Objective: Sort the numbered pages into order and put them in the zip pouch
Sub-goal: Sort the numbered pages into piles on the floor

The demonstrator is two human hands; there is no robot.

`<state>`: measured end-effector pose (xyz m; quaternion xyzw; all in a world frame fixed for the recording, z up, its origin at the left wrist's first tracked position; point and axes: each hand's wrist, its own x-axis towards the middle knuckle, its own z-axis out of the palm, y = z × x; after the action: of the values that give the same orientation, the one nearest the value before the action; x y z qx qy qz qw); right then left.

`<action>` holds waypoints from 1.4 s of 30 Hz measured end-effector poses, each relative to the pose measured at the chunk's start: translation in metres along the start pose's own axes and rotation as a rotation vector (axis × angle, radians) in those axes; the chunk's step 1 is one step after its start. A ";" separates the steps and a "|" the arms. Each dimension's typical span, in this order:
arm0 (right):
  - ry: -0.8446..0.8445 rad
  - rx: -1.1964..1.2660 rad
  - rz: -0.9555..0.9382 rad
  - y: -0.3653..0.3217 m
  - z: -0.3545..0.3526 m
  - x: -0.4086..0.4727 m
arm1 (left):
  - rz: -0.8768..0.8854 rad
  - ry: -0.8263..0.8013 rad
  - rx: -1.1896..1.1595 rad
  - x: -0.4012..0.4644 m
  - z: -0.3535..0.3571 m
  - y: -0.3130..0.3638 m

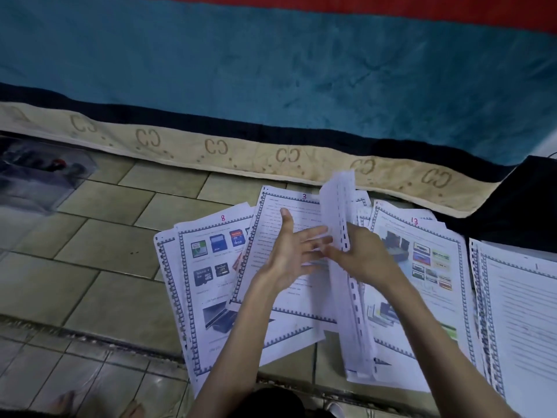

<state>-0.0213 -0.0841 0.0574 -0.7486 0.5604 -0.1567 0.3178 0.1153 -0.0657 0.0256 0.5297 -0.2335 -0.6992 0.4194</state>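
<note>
Numbered printed pages lie fanned on the tiled floor. Page 8 with memory-card pictures is at the left, page 3 in the middle, page 13 to the right, and page 1 apart at the far right. My right hand holds a sheaf of pages lifted on edge between pages 3 and 13. My left hand hovers over page 3, fingers straight and reaching to the lifted sheaf. A clear zip pouch lies on the floor at the far left.
A mattress with a teal blanket and a beige patterned edge runs across the back. A dark cloth lies at the right behind the pages. Bare tiles stretch between pouch and pages. Toes show at the bottom left.
</note>
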 end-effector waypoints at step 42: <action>-0.045 1.181 0.124 0.024 0.026 0.011 | 0.820 0.333 0.686 -0.113 0.033 0.095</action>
<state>-0.0201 -0.0910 0.0207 -0.4142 0.4141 -0.4073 0.7007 0.1262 -0.0267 0.1707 0.6047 -0.5653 -0.2698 0.4919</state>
